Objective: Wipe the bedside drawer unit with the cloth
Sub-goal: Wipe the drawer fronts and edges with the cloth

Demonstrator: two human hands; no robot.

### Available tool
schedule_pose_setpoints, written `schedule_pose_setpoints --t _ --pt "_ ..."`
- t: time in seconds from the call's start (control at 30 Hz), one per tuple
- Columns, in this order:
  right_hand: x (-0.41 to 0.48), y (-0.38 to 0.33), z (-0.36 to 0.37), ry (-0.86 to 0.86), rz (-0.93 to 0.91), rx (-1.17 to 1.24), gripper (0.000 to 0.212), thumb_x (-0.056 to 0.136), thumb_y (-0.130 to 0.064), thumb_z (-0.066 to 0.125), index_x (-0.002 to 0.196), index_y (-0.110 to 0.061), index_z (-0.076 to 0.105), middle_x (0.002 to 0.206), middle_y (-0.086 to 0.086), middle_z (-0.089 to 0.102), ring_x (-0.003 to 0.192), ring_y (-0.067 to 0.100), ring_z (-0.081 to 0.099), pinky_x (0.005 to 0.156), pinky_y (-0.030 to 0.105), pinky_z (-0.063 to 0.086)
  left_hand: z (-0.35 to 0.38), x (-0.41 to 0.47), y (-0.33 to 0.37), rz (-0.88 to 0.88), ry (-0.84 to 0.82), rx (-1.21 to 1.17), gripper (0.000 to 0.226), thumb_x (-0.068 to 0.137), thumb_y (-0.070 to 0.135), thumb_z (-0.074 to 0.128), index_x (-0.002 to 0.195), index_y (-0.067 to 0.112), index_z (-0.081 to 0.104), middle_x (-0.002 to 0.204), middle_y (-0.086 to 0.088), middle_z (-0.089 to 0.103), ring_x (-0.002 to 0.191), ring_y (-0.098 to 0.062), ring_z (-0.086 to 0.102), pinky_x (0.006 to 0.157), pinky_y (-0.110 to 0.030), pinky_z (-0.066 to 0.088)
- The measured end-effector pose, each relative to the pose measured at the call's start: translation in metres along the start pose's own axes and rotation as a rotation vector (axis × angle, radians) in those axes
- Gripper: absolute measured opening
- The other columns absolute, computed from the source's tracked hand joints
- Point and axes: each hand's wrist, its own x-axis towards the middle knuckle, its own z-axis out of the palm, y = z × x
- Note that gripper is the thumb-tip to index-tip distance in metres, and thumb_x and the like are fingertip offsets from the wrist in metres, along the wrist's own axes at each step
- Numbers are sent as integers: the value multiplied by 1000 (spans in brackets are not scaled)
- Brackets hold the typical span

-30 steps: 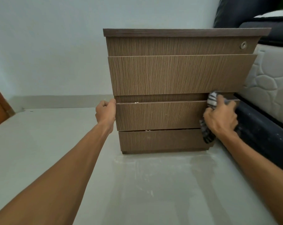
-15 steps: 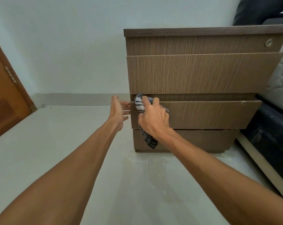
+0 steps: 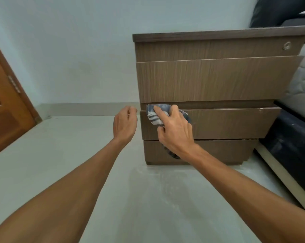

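- My right hand point(image 3: 176, 132) grips the bunched grey-and-white striped cloth point(image 3: 155, 115). The fingers are curled round it, and the index finger lies along the top and presses the fabric down.
- The cloth sits at the left end of the middle drawer front point(image 3: 227, 122), over its upper edge and partly in the recess above. A tail of it hangs below my wrist, in front of the bottom drawer point(image 3: 209, 151).
- My left hand point(image 3: 124, 125) holds nothing and its fingers are loosely curled. It is just beside the left edge of the brown wood-grain bedside drawer unit point(image 3: 218, 79); I cannot tell whether it touches.
- The unit stands on the pale grey floor point(image 3: 148, 199) against the light wall. A round metal lock point(image 3: 286, 45) is at the upper right of its top panel.
- A quilted white mattress point(image 3: 302, 81) on a dark bed base adjoins the unit's right side. An orange-brown wooden door point(image 3: 2, 106) is well apart to the left.
- Assessment: the step in hand is wiping the top lip of the middle drawer, with the stroke at its left end.
- Next move, in my judgement: keep firm downward pressure along the narrow edge and keep the hanging tail from snagging in the gap below. The flat drawer faces and the side panel should be wiped after that. The left hand is well placed to brace the unit against sliding.
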Motion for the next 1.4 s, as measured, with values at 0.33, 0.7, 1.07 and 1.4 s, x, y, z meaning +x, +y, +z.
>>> schedule_pose_setpoints --t 0.33,0.7,1.07,1.4 --pt "-7 70 -21 -47 115 -219 62 86 -18 61 144 -22 38 121 14 44 98 33 56 60 41 50 37 -20 16 670 -60 710 45 89 23 53 130 6 56 114 -13 63 105 -30 59 93 -46 44" --pt "-42 205 -85 53 454 -286 60 89 -20 58 142 -28 33 119 13 42 104 36 55 69 44 48 49 -31 20 585 -33 723 55 85 30 42 131 1 51 117 -23 58 108 -39 54 98 -53 40" --pt "-88 222 -77 288 1075 152 68 95 -24 51 155 -14 20 134 17 39 94 26 53 71 35 41 38 -26 37 521 -23 663 36 91 21 47 119 5 64 108 -20 64 94 -39 59 77 -47 50" --pt "-22 98 4 404 -152 -136 68 81 -9 67 144 -17 44 104 11 39 88 27 44 59 31 48 23 0 54 252 -123 422 55 99 37 25 95 10 73 98 -15 68 81 -28 55 74 -39 42"
